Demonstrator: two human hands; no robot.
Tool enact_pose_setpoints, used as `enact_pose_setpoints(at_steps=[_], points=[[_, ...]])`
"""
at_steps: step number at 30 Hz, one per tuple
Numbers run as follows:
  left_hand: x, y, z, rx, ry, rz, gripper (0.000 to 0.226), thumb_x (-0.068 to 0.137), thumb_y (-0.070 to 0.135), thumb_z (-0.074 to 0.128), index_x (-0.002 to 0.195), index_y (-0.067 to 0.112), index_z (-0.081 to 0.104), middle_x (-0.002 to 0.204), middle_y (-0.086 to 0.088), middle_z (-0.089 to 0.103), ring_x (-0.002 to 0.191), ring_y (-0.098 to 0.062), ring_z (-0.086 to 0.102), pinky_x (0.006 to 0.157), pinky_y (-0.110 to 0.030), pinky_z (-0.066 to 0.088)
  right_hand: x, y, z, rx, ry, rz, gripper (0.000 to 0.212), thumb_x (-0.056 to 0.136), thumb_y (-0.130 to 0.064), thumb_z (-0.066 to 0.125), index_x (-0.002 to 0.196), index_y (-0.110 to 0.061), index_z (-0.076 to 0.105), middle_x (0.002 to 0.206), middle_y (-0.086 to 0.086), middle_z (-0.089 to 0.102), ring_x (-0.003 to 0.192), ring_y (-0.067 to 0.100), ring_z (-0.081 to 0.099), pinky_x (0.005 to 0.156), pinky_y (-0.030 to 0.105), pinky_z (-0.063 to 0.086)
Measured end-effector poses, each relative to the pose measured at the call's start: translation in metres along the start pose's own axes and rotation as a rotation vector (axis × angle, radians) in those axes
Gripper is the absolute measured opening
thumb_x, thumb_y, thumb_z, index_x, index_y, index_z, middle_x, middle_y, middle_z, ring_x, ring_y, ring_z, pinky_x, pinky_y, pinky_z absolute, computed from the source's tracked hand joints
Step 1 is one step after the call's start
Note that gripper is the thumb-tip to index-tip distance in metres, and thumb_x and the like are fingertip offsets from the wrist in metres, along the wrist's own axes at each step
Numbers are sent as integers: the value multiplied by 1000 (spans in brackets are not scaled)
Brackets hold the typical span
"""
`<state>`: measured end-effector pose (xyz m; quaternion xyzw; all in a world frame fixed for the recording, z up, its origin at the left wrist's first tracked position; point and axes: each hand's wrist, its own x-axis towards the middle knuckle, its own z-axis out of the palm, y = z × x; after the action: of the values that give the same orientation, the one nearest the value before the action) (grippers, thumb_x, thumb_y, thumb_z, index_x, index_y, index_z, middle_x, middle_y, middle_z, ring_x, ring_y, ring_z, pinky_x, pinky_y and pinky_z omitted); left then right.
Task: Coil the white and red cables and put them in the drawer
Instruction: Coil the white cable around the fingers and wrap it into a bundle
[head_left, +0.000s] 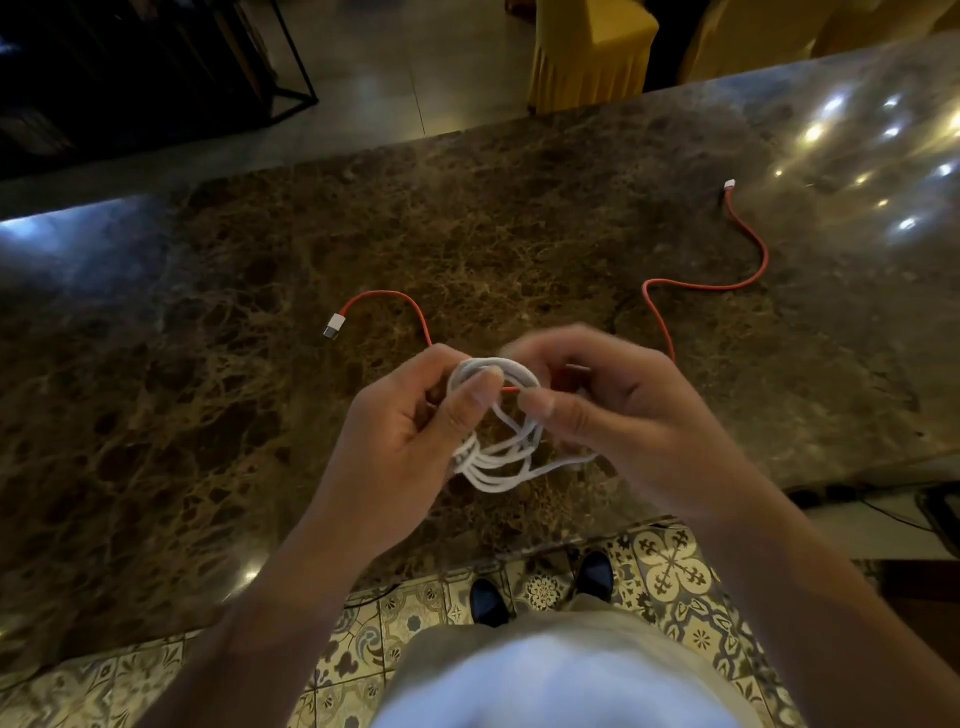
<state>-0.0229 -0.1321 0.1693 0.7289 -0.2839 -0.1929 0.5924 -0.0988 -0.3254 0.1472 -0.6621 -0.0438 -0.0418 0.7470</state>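
Both hands were up over the marble counter (208, 364) with the white cable (493, 452) bunched in loops between them. The left hand (410, 431) pinched the coil's top, and the right hand (613, 410) curled on its side. The red cable (727, 283) lay uncoiled beyond, stretching left to right, with its far end nearer the right hand. No drawer was visible.
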Motion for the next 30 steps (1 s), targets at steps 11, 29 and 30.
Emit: enact_pose_setpoints(at_steps=[11,29,30], points=[[3,-2,-1,-57,373,109,18,104,34,58,90,24,62,64,-11,51,39,-16,50,37,-21,40,-14,33,5,116,436,516,41,96,-49,65,97,-8,69,88,8,72,78,26,69,67,38,55],[-4,-15,8,113,212,-90,25,102,36,56,96,16,68,51,-5,60,32,-12,48,33,-23,38,-13,20,20,-249,396,-46,43,99,-2,62,138,-21,59,82,0,72,69,10,64,66,26,50],[-4,-16,7,103,206,-100,26,102,37,55,96,16,68,52,-5,61,32,-12,48,33,-24,38,-13,21,20,-375,382,-85,47,100,-2,61,142,-22,58,84,-4,71,69,10,63,65,26,50]])
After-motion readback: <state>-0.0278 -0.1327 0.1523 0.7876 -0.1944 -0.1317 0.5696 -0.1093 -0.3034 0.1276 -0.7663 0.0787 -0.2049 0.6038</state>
